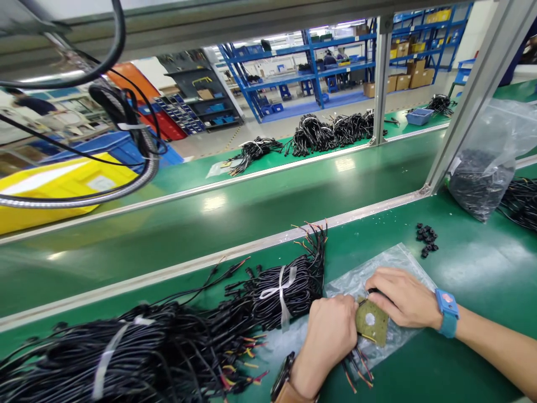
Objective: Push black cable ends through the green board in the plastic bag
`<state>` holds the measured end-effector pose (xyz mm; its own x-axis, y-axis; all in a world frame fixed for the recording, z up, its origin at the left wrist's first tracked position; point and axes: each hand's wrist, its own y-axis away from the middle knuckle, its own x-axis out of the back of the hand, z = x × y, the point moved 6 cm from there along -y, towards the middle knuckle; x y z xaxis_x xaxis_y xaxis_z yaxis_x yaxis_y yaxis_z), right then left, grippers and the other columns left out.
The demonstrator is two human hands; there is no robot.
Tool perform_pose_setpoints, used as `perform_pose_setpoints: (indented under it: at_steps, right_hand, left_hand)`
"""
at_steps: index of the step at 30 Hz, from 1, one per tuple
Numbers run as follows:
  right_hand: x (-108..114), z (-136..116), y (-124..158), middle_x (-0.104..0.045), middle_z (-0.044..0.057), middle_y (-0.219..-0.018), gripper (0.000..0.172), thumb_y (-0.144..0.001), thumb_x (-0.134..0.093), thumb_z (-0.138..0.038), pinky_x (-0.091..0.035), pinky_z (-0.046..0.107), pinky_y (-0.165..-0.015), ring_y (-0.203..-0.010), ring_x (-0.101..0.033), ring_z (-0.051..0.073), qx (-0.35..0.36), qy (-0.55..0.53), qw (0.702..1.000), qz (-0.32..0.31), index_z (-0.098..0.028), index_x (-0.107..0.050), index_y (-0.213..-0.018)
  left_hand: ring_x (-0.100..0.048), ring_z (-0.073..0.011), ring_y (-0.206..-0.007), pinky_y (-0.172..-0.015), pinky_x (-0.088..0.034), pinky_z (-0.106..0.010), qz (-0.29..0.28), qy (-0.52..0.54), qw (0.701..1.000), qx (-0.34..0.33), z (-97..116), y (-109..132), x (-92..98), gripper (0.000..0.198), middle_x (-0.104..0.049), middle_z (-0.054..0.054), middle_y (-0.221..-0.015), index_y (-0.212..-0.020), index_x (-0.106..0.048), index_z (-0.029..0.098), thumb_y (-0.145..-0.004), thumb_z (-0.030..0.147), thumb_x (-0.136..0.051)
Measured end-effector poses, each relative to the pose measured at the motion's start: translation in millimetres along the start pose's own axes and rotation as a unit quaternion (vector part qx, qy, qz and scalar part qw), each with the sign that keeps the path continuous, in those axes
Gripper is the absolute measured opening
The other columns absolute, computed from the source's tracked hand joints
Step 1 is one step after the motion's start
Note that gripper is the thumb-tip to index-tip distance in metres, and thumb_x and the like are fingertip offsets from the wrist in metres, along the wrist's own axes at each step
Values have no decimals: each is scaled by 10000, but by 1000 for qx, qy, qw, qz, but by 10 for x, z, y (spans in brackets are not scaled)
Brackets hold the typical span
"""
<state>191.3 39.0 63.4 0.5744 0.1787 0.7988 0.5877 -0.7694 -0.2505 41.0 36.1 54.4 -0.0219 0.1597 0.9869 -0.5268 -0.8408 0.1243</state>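
Note:
My left hand (pixel 327 336) is closed in a fist on thin wires (pixel 356 372) whose coloured ends stick out below it. Right beside it lies a small olive-green pad with a white centre (pixel 371 322) on a clear plastic bag (pixel 390 263). My right hand (pixel 403 296), with a blue wristband, rests curled on the bag with its fingertips pressed on something small and dark at the pad's upper edge. A tied bundle of black cables (pixel 281 288) lies just left of my left hand.
A large heap of black cables (pixel 126 358) fills the near left of the green bench (pixel 482 268). Small black parts (pixel 427 239) lie loose behind the bag. A plastic sack of black parts (pixel 482 179) leans by an aluminium post (pixel 465 112). A green conveyor belt (pixel 210 218) runs beyond.

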Motion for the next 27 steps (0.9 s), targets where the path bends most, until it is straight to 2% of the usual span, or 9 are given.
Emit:
perform_pose_setpoints:
  at_steps: [11, 27]
  right_hand:
    - [14, 13, 1, -620, 68, -908, 207, -1066, -388, -300, -431, 356, -742, -809, -558, 222, -3, 9, 1000, 15, -184, -559, -1058]
    - [21, 18, 1, -626, 66, -913, 179, -1060, -408, -286, -430, 357, -741, -812, -566, 225, -10, 9, 1000, 20, -187, -557, -1058]
  left_hand:
    - [-677, -229, -662, -550, -194, -342, 19, 13, 1000, -4, -2, 17, -6, 298, -703, -43, -738, -801, -627, 203, -1019, 217, -424]
    - [-628, -201, -670, -587, -276, -326, 45, 75, 996, -7, -34, 96, 4, 167, -674, -20, -779, -835, -547, 213, -988, 188, -486]
